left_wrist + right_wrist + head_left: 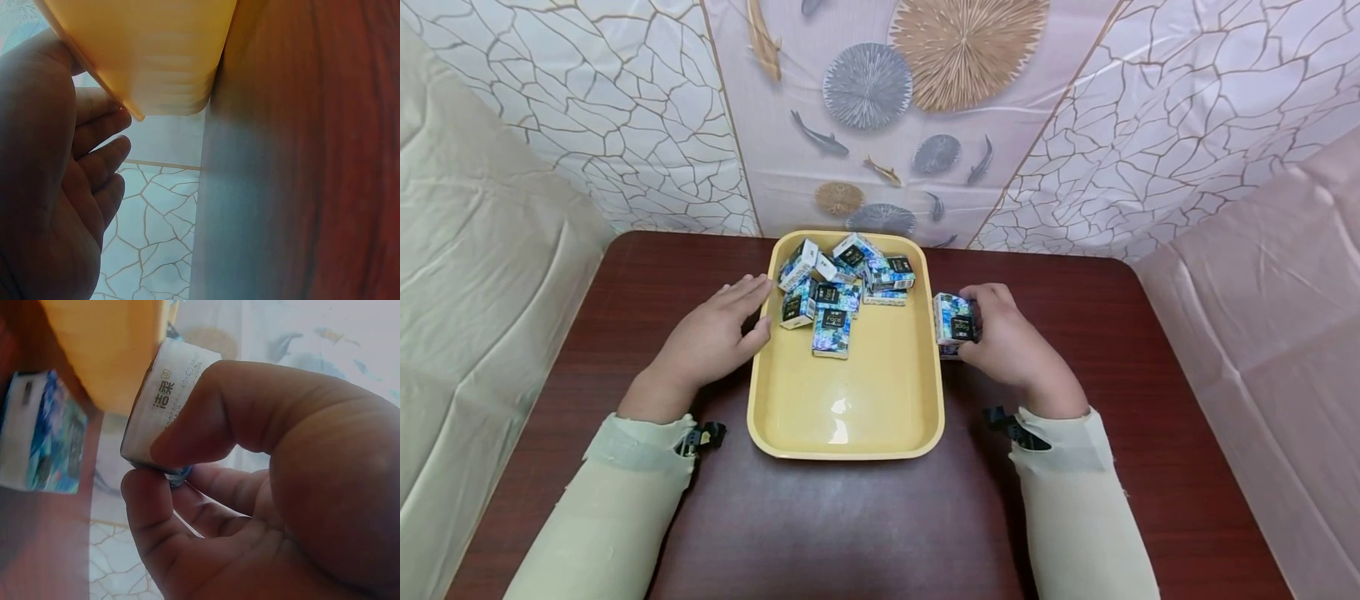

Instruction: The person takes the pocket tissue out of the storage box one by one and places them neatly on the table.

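Note:
My right hand (1011, 346) pinches a small blue-and-white tissue pack (953, 317) between thumb and fingers, just beyond the tray's right rim. The pack's white printed side (169, 394) faces the right wrist camera. Below it, a second tissue pack (47, 434) sits on the table, mostly covered by the held one in the head view. My left hand (711, 337) is at the left rim of the yellow tray (846, 400), fingers loosely extended and touching its edge. Several like packs (831, 332) lie jumbled in the tray's far half.
The tray stands on a dark reddish-brown wooden table (850, 533), near its back edge. Behind the table hangs a patterned cloth (647, 117), and plain pale drapes (1255, 333) flank both sides.

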Tool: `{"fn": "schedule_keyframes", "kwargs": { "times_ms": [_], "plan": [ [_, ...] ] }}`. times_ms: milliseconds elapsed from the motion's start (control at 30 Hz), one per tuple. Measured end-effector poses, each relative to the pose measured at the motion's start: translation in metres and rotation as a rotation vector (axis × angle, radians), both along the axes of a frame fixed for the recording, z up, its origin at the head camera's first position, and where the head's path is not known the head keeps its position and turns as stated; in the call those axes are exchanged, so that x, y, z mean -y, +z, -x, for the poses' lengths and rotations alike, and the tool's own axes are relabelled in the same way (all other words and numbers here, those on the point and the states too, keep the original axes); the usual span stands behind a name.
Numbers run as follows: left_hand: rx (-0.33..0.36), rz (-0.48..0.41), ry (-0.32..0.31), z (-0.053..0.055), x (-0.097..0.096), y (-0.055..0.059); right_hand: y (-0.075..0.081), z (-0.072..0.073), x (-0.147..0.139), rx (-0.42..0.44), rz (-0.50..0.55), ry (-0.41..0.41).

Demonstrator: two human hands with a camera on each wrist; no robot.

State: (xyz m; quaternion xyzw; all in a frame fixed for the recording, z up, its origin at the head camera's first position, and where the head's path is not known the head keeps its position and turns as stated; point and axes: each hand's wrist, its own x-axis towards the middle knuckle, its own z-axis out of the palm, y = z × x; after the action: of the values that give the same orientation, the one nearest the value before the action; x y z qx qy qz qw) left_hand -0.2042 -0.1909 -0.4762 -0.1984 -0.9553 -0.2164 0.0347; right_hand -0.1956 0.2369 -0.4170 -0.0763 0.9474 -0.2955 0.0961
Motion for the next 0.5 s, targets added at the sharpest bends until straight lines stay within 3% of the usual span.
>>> {"fn": "schedule_keyframes", "kwargs": {
  "times_ms": [500],
  "plan": [
    [-0.002,-0.003,0.007,0.001,0.000,-0.001,-0.018,0.006,-0.029,0.018,-0.064,-0.019]
  ]
}}
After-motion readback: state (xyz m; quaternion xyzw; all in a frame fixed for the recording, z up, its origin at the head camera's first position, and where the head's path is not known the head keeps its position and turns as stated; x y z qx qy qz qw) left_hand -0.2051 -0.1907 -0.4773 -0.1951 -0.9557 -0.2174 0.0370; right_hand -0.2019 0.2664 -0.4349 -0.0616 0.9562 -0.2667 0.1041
